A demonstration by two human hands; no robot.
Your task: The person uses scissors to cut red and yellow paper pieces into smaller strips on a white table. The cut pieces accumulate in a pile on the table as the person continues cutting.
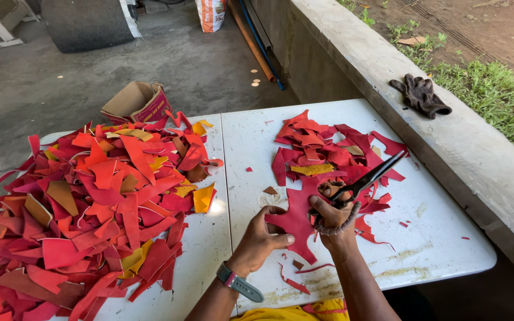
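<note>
Step in hand: we judged that we were in the middle of cutting a red piece (295, 217) with the scissors (367, 178); trimming was under way, not finished.
Left hand (263, 238): it pinched the near left edge of the red piece, thumb on top, fingers closed on the material. A watch (239, 282) sat on this wrist.
Right hand (334, 217): it was closed around the scissors handles, fingers through the loops. The blades pointed up and to the right and were almost together, with only a narrow gap.
Red piece: it was held just above the table (435, 238), between both hands, near the front edge and right of the table's middle seam.
Small pile (334, 151): cut red pieces, with one yellow one, lay just behind the hands.
Big heap (90, 208): red, orange and yellow scraps covered the left half of the table, well apart from the hands.
Offcuts (295, 279): thin red strips lay under the wrists.
Around: a cardboard box (138, 104) stood on the floor behind the heap, and a dark glove (420, 95) lay on the concrete ledge at the right.
Next move, in our judgement: the blades needed to open again, and the left hand needed to turn the piece so the edge met them. We could not tell where exactly the cut line ran.
</note>
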